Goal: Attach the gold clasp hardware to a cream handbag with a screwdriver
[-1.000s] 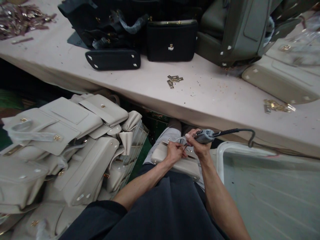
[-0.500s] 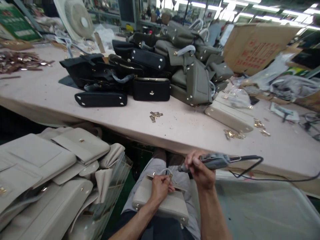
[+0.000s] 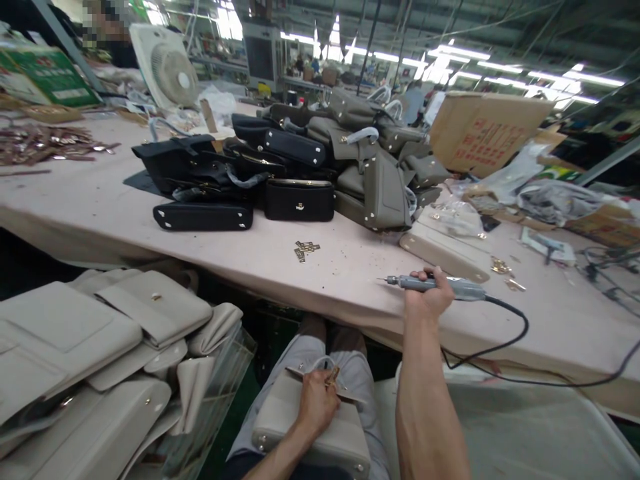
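Note:
A cream handbag (image 3: 305, 430) lies on my lap. My left hand (image 3: 316, 402) rests on its top edge, fingers pinched on a small gold fitting (image 3: 333, 376) at the flap. My right hand (image 3: 428, 295) is up over the pink work table (image 3: 350, 267), closed around a grey corded electric screwdriver (image 3: 440, 285) held level, its bit pointing left. The black cable (image 3: 505, 343) trails off the table edge to the right.
Black handbags (image 3: 220, 173) and olive handbags (image 3: 380, 160) are piled mid-table, a cream bag (image 3: 445, 250) and loose gold fittings (image 3: 306, 249) nearer me. Several cream bags (image 3: 100, 353) are stacked at my left. A pale tray (image 3: 525, 427) sits at my right. Fan (image 3: 167, 67) and cardboard box (image 3: 485, 130) stand behind.
My right hand lifted the screwdriver away from the bag on my lap and up over the table. My view tilted upward. The left hand stayed on the bag.

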`<action>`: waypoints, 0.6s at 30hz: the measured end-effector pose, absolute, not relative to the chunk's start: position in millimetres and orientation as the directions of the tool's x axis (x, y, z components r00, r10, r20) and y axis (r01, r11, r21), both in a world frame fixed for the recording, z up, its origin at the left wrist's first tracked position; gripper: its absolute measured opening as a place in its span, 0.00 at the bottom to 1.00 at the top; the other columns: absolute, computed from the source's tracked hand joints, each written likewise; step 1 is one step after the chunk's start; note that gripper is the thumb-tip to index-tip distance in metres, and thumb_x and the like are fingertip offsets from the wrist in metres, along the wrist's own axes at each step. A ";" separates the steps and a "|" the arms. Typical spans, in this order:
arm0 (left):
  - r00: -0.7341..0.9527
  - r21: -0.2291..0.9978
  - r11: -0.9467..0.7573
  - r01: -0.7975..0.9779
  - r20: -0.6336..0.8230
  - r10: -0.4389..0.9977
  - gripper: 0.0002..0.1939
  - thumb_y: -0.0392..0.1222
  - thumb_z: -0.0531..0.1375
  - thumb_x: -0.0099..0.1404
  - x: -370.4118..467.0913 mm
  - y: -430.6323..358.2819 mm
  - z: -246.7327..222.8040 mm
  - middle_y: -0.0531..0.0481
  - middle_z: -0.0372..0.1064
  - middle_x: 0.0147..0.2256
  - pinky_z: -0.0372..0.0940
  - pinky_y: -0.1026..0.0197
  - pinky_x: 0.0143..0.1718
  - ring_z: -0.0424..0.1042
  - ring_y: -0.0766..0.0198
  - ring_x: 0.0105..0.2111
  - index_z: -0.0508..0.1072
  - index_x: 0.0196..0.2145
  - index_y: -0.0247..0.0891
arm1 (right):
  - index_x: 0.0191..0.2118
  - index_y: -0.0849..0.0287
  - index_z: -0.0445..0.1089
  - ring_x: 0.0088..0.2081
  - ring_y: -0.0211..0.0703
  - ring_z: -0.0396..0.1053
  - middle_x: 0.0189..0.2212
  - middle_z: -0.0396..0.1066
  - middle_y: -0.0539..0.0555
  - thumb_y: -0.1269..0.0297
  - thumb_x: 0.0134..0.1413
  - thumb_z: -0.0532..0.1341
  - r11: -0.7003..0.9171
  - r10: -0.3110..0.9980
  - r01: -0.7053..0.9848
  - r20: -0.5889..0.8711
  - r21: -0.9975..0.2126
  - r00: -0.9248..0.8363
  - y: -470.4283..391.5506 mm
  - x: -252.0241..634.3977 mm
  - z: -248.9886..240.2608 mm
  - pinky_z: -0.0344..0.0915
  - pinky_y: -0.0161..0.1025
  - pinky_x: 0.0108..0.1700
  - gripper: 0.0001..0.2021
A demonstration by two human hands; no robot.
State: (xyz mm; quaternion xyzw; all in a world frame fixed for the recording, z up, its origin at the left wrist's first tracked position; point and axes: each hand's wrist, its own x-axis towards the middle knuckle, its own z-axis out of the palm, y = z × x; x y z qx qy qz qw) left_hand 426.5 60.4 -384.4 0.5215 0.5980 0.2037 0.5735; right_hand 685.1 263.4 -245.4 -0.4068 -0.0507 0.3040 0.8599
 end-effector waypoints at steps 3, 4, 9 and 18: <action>0.210 0.841 0.474 0.261 -0.529 0.822 0.09 0.32 0.56 0.59 426.2 61.3 -388.6 0.45 0.77 0.24 0.70 0.59 0.31 0.81 0.54 0.27 0.76 0.27 0.36 | 0.34 0.59 0.63 0.25 0.32 0.61 0.29 0.66 0.47 0.71 0.51 0.63 0.517 0.500 -0.476 -0.201 -0.711 0.843 284.5 686.0 -252.9 0.66 0.31 0.28 0.07; 0.222 0.840 0.499 0.211 -0.539 0.813 0.07 0.34 0.57 0.60 425.6 61.4 -390.3 0.44 0.77 0.26 0.70 0.59 0.30 0.81 0.54 0.27 0.76 0.28 0.35 | 0.33 0.59 0.62 0.25 0.32 0.61 0.28 0.66 0.47 0.72 0.52 0.63 0.522 0.480 -0.475 -0.217 -0.708 0.850 290.1 686.0 -255.3 0.66 0.31 0.27 0.07; 0.249 0.827 0.555 0.087 -0.558 0.791 0.10 0.43 0.59 0.63 422.0 61.1 -395.3 0.43 0.78 0.27 0.71 0.59 0.28 0.81 0.54 0.27 0.76 0.30 0.34 | 0.32 0.59 0.60 0.24 0.31 0.61 0.27 0.65 0.47 0.74 0.52 0.61 0.525 0.397 -0.452 -0.262 -0.721 0.880 306.5 685.2 -268.0 0.66 0.30 0.26 0.08; 0.240 0.807 0.579 0.117 -0.589 0.772 0.13 0.45 0.57 0.62 424.9 62.0 -399.5 0.40 0.79 0.25 0.74 0.55 0.30 0.82 0.51 0.27 0.77 0.31 0.34 | 0.33 0.59 0.61 0.24 0.32 0.62 0.28 0.67 0.48 0.72 0.53 0.62 0.524 0.351 -0.423 -0.265 -0.739 0.898 313.7 678.9 -273.9 0.67 0.32 0.25 0.07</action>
